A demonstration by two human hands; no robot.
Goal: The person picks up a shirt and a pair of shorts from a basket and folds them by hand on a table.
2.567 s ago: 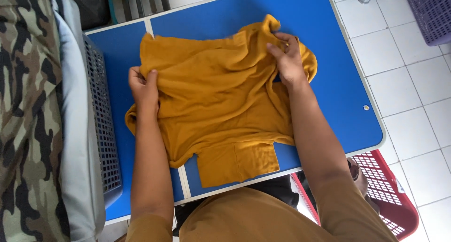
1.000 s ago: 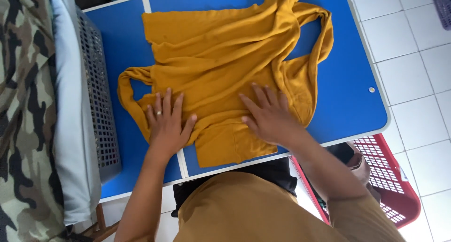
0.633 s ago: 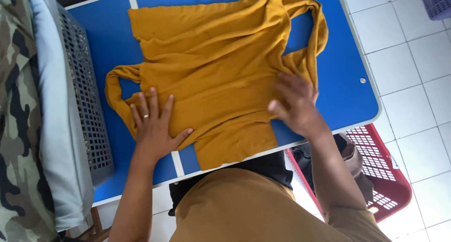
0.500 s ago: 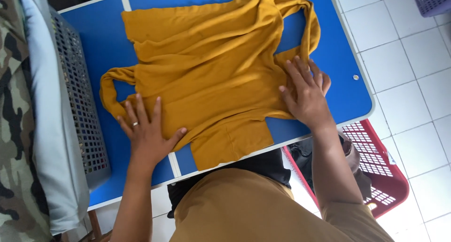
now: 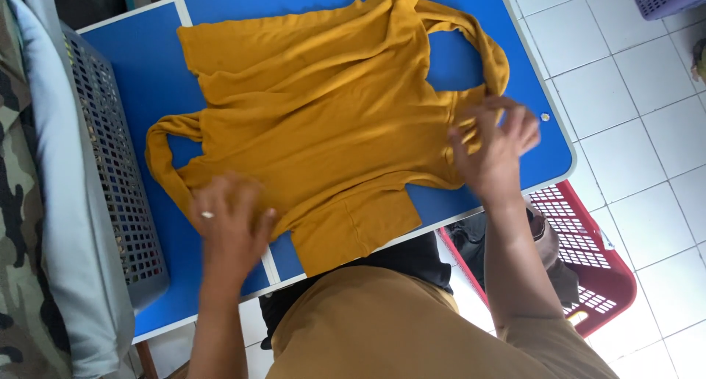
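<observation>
Both hands have shifted since half a second ago — your left hand (image 5: 234,224) has slid down toward the near hem of the mustard-yellow shirt (image 5: 323,122), and your right hand (image 5: 494,147) has lifted a bit at the shirt's right edge, fingers (image 5: 515,122) now blurred with motion. Shirt lies spread flat on the blue table (image 5: 140,77), hem flap hanging over the near edge, one sleeve looped out on each side. Left fingers are spread wide and flat, holding nothing. Right fingers look half curled at the cloth near the sleeve loop; too blurred to tell if they pinch it.

Smoothing step, by the look of it. Keep your palms flat and sweep outward from the middle — wrinkles still run across the chest. Don't drag the body sideways; the left sleeve sits near the grey perforated basket (image 5: 110,180). Keep the hem from sliding off toward the red basket (image 5: 588,254) on the tiled floor (image 5: 632,92).
</observation>
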